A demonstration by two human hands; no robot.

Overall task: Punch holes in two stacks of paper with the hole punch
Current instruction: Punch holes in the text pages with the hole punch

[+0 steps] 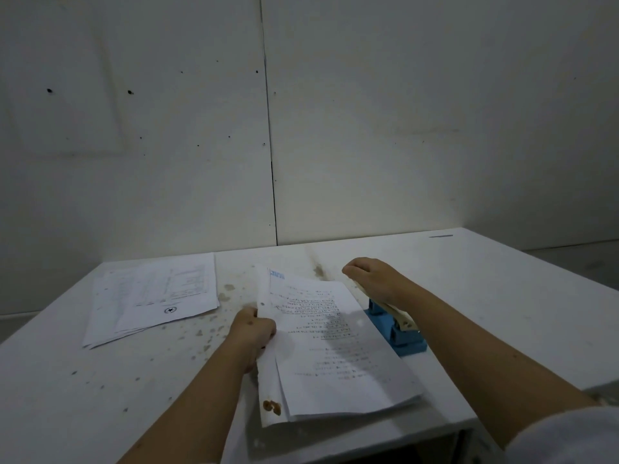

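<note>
A person's bare forearms are reaching in from the bottom edge over a white table, whose near edge is cutting across the lower right above a dark gap. Nearest the camera, a printed stack of paper is lying at the table's centre, its bottom left corner carrying a brown stain and a punched hole showing near its left margin. The left hand is curling closed around that left margin, thumb on top, pinching the sheets and lifting the edge slightly off the surface. Along the stack's right side, a blue hole punch is sitting on the table, touching or slightly overlapping the paper's edge. The right hand is resting palm-down on the pale lever of the punch, fingers curled loosely; whether it is gripping or only pressing cannot be told. Farther back on the left, a second stack of paper is lying flat and fanned, well apart from both hands. The tabletop between the stacks is showing brownish spots and smears, with a darker streak running toward the far edge. Beyond, a plain grey-white wall is filling the upper frame, split by a vertical panel seam and dotted with small dark holes.
</note>
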